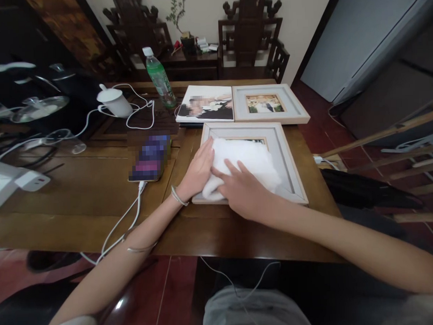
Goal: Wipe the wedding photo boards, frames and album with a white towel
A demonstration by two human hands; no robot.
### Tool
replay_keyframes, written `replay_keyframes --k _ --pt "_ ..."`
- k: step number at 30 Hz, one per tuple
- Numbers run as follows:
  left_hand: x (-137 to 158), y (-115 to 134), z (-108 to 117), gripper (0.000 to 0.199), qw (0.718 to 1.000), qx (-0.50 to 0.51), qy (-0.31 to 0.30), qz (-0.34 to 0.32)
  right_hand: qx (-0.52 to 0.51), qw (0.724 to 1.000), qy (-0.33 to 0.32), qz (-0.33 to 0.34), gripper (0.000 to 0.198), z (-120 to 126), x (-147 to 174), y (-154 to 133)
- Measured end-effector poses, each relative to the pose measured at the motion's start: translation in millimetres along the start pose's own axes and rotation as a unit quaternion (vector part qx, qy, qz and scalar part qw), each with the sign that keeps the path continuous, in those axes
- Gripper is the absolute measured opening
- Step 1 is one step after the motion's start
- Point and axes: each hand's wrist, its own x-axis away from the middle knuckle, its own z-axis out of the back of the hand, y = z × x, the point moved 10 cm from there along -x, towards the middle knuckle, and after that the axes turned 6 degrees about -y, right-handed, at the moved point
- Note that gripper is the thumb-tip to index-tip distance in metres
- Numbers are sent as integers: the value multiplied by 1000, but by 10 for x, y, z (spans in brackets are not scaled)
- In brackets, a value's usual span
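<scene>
A folded white cloth lies over the nearest picture frame, hiding most of its photo. The top edge of that photo's gold border shows past the cloth. My left hand rests flat along the cloth's left edge, fingers stretched out. On the lower left part of the cloth, my right hand is laid palm down with its fingers spread. Behind this frame are a second light wooden frame and a photo panel of people in formal dress.
On the wooden table, a phone charges on a white cable left of my hands. Farther back stand a green-labelled bottle and a lidded white cup. A power strip sits at the left edge; carved chairs stand behind.
</scene>
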Motion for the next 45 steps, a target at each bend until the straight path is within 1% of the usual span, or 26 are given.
replay_keyframes --k 2,5,7,9,11,14,17,19,20,22,24,27,29,33,35,37,39,42,45 --pt "12 -1 4 69 1000 -5 3 -6 19 999 23 -22 36 -8 -187 167" --pt "21 43 -35 72 999 -25 -20 -31 35 996 24 -75 42 -13 -458 497" --pt "23 72 -52 71 998 -42 -31 -46 48 992 37 -108 41 40 -606 685" --pt "22 83 -51 71 997 -54 -31 -52 63 988 61 -125 41 117 -694 771" --pt "23 75 -44 71 997 -57 -28 -51 69 988 67 -125 42 138 -696 732" --pt "28 57 -46 71 997 -54 -29 -45 54 994 41 -87 43 72 -505 462" --pt "33 50 -42 70 997 -55 -25 -39 31 999 12 3 35 1 -142 70" --pt "30 34 -63 68 997 -68 -31 -30 21 999 -2 34 30 -13 109 -67" --pt "27 23 -80 65 996 -80 -35 -26 21 999 -8 30 29 -15 215 -72" --pt "21 6 -112 59 993 -107 -39 -26 31 999 -26 -1 29 -24 377 1" --pt "17 -4 -125 51 991 -127 -31 -35 48 998 -41 -29 29 -31 472 73" --pt "18 -6 -113 44 990 -126 -11 -55 69 995 -33 -64 28 -11 468 75" --pt "18 -7 -82 44 992 -114 2 -57 74 994 -10 -80 27 8 371 -12" --pt "4 -9 -18 42 993 -106 15 -41 87 992 55 -67 29 51 90 -291" --pt "-8 6 -21 42 993 -114 9 -43 102 990 77 -63 29 58 21 -351" --pt "-16 19 -62 43 991 -128 -8 -48 109 988 93 -56 28 54 53 -339" --pt "-18 17 -114 44 988 -144 -27 -48 108 988 96 -50 27 29 185 -257" --pt "-11 3 -156 45 986 -156 -41 -43 113 989 72 -63 23 -39 508 -2" --pt "-8 2 -170 45 985 -158 -47 -43 134 986 62 -80 19 -54 863 287"
